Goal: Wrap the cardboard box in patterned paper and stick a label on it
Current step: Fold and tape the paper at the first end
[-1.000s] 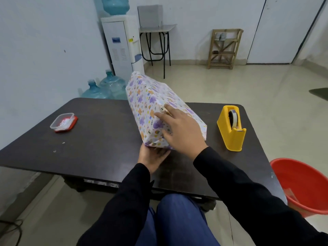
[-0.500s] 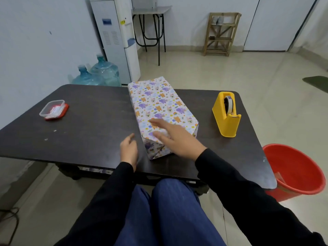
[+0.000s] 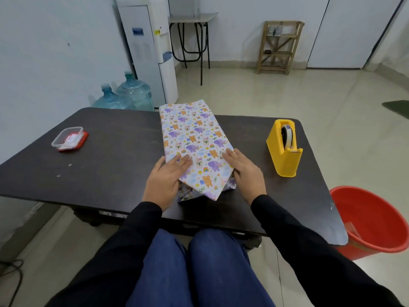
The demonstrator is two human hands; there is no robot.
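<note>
animal-print wrapped box [image 3: 194, 138] lies flat, near flap pointed.

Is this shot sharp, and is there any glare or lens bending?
Head view: box, left hand and right hand sharp, no motion blur; wide-angle lens leans the water cooler and door inward; soft even light, dull sheen on the table, no harsh glare.

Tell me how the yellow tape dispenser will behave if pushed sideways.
The tape dispenser looks like rigid plastic, so it should stay stiff. Tall on a narrow base, it may tip if pushed high. On the smooth table, a low push would probably slide it.
</note>
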